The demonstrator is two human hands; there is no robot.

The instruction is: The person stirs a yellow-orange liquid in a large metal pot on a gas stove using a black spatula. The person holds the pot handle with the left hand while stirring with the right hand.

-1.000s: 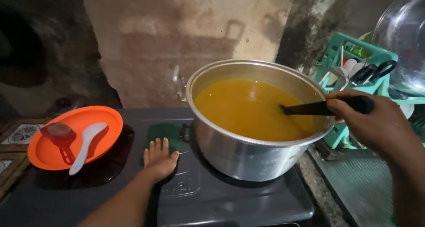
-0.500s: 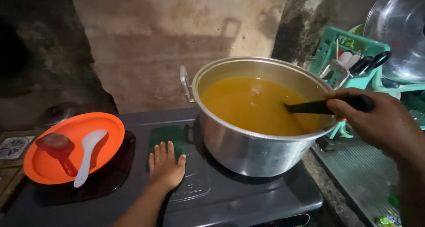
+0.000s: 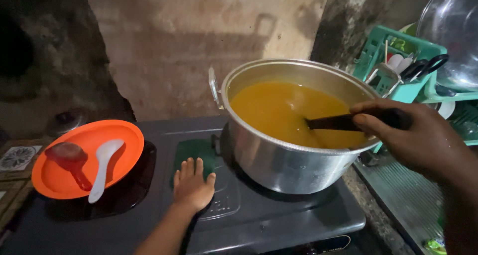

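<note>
Here, right hand (image 3: 423, 138) clenched around dark ladle handle (image 3: 358, 121) in orange soup pot (image 3: 294, 155); left hand (image 3: 193, 185) spread flat, apparently touching stovetop (image 3: 279, 220).

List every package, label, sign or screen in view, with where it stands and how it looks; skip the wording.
Stove front label: bottom edge of the black stove, below the pot; a small dark oval badge, too dim to make out.
Packet: bottom right corner, on the counter; only a green and yellow scrap shows.
No signs or screens show.
</note>
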